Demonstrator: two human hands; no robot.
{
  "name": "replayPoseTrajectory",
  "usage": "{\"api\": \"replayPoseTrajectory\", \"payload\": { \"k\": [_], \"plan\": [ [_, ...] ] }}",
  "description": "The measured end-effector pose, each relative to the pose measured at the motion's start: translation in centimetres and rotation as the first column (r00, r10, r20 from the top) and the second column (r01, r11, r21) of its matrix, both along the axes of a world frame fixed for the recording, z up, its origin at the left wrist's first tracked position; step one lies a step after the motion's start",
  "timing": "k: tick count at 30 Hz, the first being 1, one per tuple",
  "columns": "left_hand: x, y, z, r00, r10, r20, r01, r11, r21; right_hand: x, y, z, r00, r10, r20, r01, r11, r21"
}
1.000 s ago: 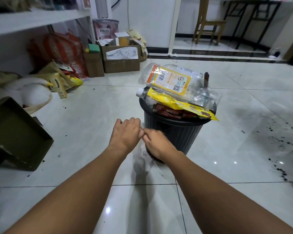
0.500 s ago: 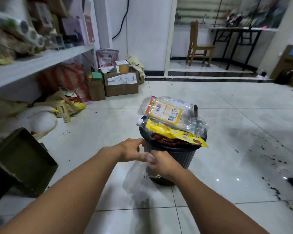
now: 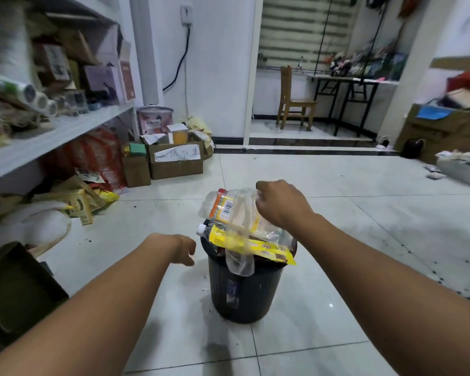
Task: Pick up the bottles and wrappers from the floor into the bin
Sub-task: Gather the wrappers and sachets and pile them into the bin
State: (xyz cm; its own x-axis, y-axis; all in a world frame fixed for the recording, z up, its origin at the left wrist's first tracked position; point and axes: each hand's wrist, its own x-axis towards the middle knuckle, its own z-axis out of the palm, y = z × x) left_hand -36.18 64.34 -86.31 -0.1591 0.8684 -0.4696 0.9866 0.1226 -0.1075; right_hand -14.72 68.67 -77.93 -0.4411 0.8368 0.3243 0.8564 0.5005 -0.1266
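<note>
White tiled floor (image 3: 323, 185), shelves to my left, the black bin (image 3: 244, 291) dead ahead and heaped over its rim. My right hand (image 3: 281, 206) pinches a clear plastic wrapper (image 3: 240, 240), limp and crinkled, draping over the pile and down the bin's front. My left hand (image 3: 183, 248) hangs loosely open, empty. I'd push the wrapper down among the bottles so it can't slide off.
</note>
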Motion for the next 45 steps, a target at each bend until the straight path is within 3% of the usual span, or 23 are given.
{"api": "replayPoseTrajectory", "payload": {
  "k": [5,10,14,20,24,30,34,35,39,45],
  "plan": [
    [0.0,0.7,2.2,0.999,-0.026,-0.026,0.027,0.998,0.056,-1.4,1.2,0.8,0.994,-0.110,0.021,0.107,0.986,0.125],
    [-1.5,1.0,3.0,0.999,-0.021,-0.046,0.024,0.998,0.064,-2.5,3.1,2.2,0.943,-0.331,-0.036,0.328,0.905,0.270],
    [-2.9,1.3,3.3,0.999,0.000,-0.049,0.003,0.998,0.069,-3.2,4.0,3.2,0.945,-0.296,-0.136,0.325,0.888,0.324],
    [-3.6,2.0,2.5,0.999,0.008,-0.034,-0.006,0.999,0.047,-3.7,3.7,-0.4,0.927,-0.286,-0.242,0.350,0.892,0.286],
    [-3.9,2.4,1.5,1.000,-0.001,-0.031,0.002,0.999,0.036,-3.6,3.3,-3.5,0.965,-0.209,-0.158,0.250,0.914,0.319],
    [-3.8,2.9,-0.1,1.000,-0.017,-0.008,0.017,0.999,0.032,-3.1,2.5,-9.4,0.995,-0.089,-0.044,0.089,0.996,-0.013],
    [-3.2,3.3,-0.7,1.000,-0.024,0.017,0.023,0.999,0.024,-3.8,2.5,-11.0,0.986,-0.044,-0.162,0.026,0.993,-0.113],
    [-3.1,3.4,-0.8,0.999,-0.030,0.023,0.030,0.999,0.034,-3.9,2.5,-11.2,0.987,-0.039,-0.158,0.021,0.993,-0.118],
    [-3.0,3.8,-1.1,0.998,-0.051,0.032,0.049,0.997,0.061,-4.5,3.2,-11.3,0.991,-0.088,0.104,0.082,0.995,0.059],
    [-3.1,4.3,-1.1,0.998,-0.065,0.012,0.064,0.996,0.064,-4.2,4.0,-10.3,0.996,-0.003,0.085,-0.002,0.999,0.053]
  ]
}}
